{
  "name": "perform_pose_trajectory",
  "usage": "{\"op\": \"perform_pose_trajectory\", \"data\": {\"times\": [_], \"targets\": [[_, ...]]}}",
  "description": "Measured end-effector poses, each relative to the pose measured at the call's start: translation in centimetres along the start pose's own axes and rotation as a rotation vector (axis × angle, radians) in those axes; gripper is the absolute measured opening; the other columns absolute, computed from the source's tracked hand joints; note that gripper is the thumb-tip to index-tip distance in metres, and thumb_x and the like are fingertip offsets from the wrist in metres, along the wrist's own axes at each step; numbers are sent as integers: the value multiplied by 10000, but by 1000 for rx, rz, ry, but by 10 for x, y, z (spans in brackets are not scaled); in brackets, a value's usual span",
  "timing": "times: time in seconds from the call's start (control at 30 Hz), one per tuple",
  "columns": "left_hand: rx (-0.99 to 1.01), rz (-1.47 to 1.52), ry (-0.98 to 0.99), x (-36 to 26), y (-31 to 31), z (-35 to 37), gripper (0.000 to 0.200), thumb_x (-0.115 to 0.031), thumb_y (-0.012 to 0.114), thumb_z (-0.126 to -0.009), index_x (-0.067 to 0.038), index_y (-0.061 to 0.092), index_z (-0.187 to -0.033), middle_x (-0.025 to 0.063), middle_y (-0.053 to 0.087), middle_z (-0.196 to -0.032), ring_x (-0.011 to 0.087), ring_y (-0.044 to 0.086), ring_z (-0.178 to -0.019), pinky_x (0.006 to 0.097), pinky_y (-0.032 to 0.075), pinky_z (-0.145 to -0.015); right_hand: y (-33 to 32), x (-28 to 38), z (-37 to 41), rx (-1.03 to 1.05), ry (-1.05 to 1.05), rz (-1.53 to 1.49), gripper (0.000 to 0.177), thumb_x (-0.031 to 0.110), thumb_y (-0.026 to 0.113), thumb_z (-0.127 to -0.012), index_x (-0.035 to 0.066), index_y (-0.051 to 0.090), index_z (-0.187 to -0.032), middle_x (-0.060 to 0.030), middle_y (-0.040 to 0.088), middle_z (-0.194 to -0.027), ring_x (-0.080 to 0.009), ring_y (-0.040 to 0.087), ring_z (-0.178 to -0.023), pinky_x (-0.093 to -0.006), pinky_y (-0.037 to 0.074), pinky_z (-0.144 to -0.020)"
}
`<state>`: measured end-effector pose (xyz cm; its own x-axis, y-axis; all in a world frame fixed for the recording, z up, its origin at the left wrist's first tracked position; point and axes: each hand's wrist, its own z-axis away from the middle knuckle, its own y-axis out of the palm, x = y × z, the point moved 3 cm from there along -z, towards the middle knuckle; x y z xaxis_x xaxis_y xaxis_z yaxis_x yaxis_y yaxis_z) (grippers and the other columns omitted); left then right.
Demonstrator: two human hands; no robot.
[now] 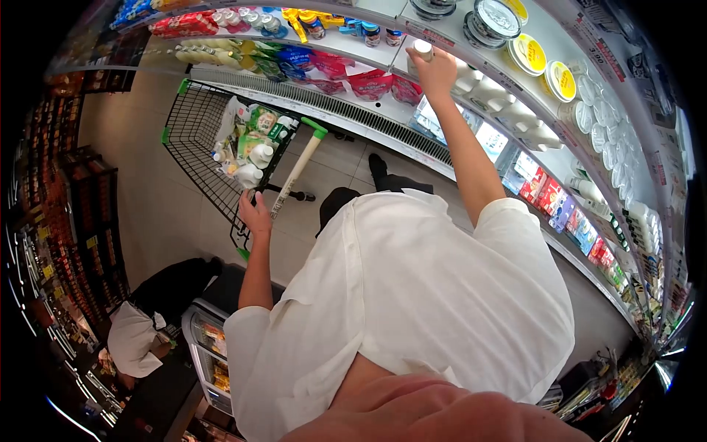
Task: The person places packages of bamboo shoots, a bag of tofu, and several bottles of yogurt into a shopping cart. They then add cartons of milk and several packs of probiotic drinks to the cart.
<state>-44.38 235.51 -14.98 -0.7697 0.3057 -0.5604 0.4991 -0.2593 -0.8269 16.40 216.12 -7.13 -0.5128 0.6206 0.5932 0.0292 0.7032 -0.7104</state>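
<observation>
My right hand (437,72) reaches out to the refrigerated shelf, its fingers closed around a white-capped bottle (423,47); most of the bottle's body is hidden. White bottles (492,94) lie in a row just beside that hand. Lower on the left, my left hand (255,215) is held with fingers apart at the near end of a black wire shopping cart (193,140). Close beyond its fingertips, a white jug (249,175) lies in the cart among other bottles and green-and-white packs (259,121).
The cart's pale handle bar (294,171) has a green end. Colored pouches (368,85) and yellow-lidded tubs (527,53) fill the shelves. A person in a white top (136,342) bends at the lower left, near a glass-fronted display case (210,353). Dark shelving lines the far left.
</observation>
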Motion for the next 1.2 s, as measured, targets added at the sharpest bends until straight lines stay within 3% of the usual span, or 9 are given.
{"op": "perform_pose_trajectory", "data": {"times": [0.07, 0.23, 0.3, 0.4, 0.57, 0.77, 0.93, 1.07, 1.2], "targets": [[-133, 113, 99, -59, 20, -26, 648, -362, 722, -1072, 58, 545, -1533, 282, 615, -1476, 473, 558, -1386, 530, 409, -1195, -10, 20, 6, -26, -72, -95, 471, 524, 866, -903, 93, 835, -1090, -153, 804, -1019, -376, 759, -958, -490, 585, -869], [124, 349, 580, -288, 75, -78, 944, -301, 916, -898, 13, 417, -1635, 267, 526, -1577, 452, 485, -1462, 533, 385, -1237, -20, 54, 28, 79, -285, -79, 425, 394, 927, -885, 111, 796, -1174, -120, 787, -1021, -306, 771, -872, -405, 604, -752], [164, 405, 696, -348, 79, -91, 1078, -369, 955, -825, 2, 385, -1660, 260, 530, -1570, 457, 475, -1466, 551, 377, -1251, -34, 91, 31, 55, -350, -187, 416, 333, 965, -855, 94, 807, -1156, -105, 782, -987, -263, 756, -799, -365, 598, -704], [225, 544, 724, -374, 72, -104, 1101, -377, 987, -765, -30, 417, -1640, 249, 588, -1500, 457, 518, -1436, 550, 421, -1211, -65, 170, 47, 167, -342, -317, 410, 268, 993, -841, 53, 813, -1140, -74, 773, -930, -150, 694, -721, -307, 563, -658], [231, 667, 624, -309, -9, -132, 826, -306, 1010, -728, -104, 580, -1404, 145, 706, -1306, 383, 693, -1231, 508, 543, -1068, -47, 266, 79, 331, -377, -451, 415, 228, 1002, -819, 38, 817, -1138, -46, 791, -949, -81, 649, -682, -245, 533, -625], [33, 523, 356, -157, -46, -168, 759, -278, 982, -755, -106, 591, -1383, 128, 705, -1299, 370, 684, -1247, 494, 543, -1065, 72, 374, 125, 702, -472, -461, 367, 281, 965, -834, 59, 794, -1070, -71, 795, -902, -135, 719, -698, -290, 582, -661], [-67, 342, 175, -41, -8, -227, 847, -339, 1003, -728, -84, 585, -1420, 156, 670, -1386, 395, 633, -1309, 522, 491, -1128, 227, 397, 169, 767, -521, -447, 394, 362, 894, -883, 67, 762, -1107, -139, 773, -921, -298, 755, -760, -409, 596, -702], [143, 387, -166, 22, 36, -266, 802, -265, 898, -844, -47, 526, -1520, 211, 610, -1493, 425, 599, -1394, 527, 515, -1134, 309, 393, 207, 817, -560, -188, 420, 399, 840, -921, 93, 738, -1190, -160, 768, -984, -356, 767, -822, -474, 600, -746], [185, 418, -125, 56, 84, -276, 760, -213, 819, -909, -27, 492, -1570, 255, 586, -1524, 446, 607, -1386, 503, 526, -1142, 350, 371, 233, 887, -486, 12, 422, 416, 806, -946, 122, 700, -1230, -187, 739, -1138, -412, 765, -922, -526, 609, -780]]}}
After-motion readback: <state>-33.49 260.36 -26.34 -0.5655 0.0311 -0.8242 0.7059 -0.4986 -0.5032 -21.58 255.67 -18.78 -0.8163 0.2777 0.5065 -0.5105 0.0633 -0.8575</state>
